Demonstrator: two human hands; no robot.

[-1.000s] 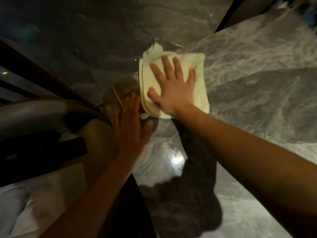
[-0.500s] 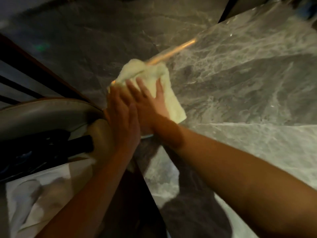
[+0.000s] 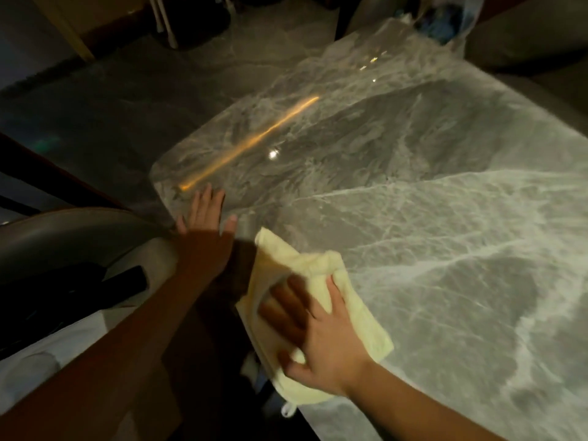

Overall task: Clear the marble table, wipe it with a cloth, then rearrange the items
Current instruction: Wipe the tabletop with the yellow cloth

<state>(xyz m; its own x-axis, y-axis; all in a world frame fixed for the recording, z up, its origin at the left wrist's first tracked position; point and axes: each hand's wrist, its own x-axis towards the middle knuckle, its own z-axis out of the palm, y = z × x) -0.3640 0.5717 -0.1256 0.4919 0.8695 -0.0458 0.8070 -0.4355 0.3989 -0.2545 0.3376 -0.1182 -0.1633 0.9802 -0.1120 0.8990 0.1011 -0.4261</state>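
Pressing folded yellow terry cloth [image 3: 321,272] flat on glossy veined marble table [image 3: 429,186], right hand [image 3: 327,342].

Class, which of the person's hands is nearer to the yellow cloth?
Right. The right hand presses flat on the yellow cloth; the left hand is at the marble table edge, apart from it.

Right grip [image 3: 324,342] fingers blurred, covering cloth [image 3: 299,262] middle. Bench [image 3: 445,218] cut off at right edge. Bag [image 3: 445,14] at top: contents unreadable.
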